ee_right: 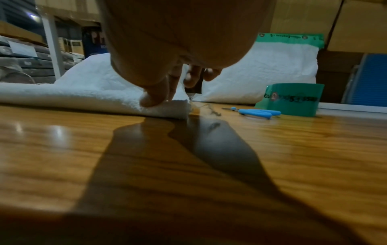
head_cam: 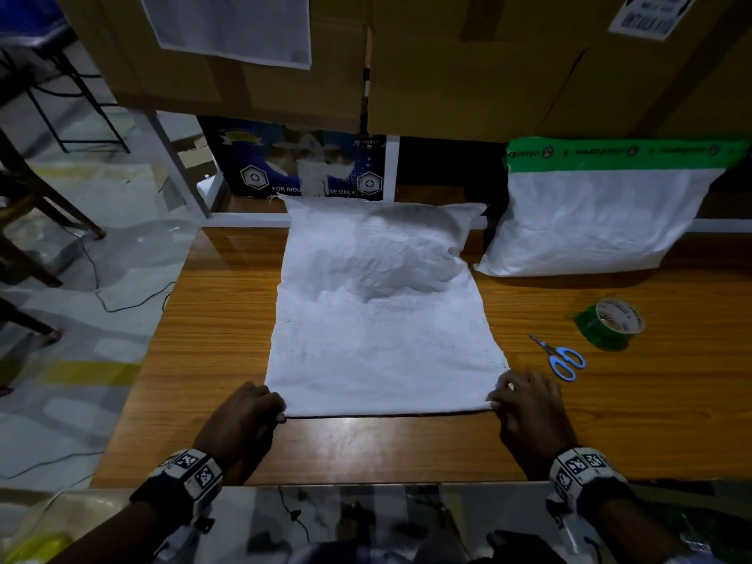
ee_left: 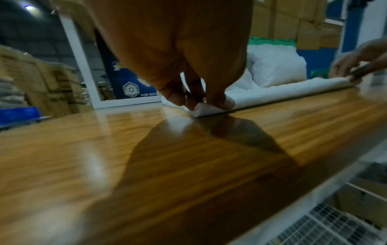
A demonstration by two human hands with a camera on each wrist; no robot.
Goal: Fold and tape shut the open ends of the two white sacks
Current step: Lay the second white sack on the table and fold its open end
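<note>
The flat white sack [head_cam: 378,319] lies in the middle of the table [head_cam: 211,331], its filled, bulging end toward the far edge and its open end toward the near edge, where the person can reach it. That near end already shows a rolled or folded lip, thicker than the single cloth behind it.

The left hand [head_cam: 244,413] pinches the near-left corner of the fold, and the left wrist view shows its fingers [ee_left: 227,102] curled down with the cloth tucked between thumb and fingertips. The right hand [head_cam: 529,405] does the same at the near-right corner, its fingers [ee_right: 150,99] pressed together on the rolled edge. Holding both corners at once probably keeps the fold straight across the full width.

The second sack [head_cam: 598,221] stands propped at the far right edge of the table against the cardboard boxes [head_cam: 488,75], its top already closed with a green tape strip [head_cam: 622,154]; it looks finished and set out of the way.

The green tape roll [head_cam: 612,323] and the blue scissors [head_cam: 563,360] lie near the right hand, well apart from the fold, likely staged for the taping once the fold is pressed flat.
</note>
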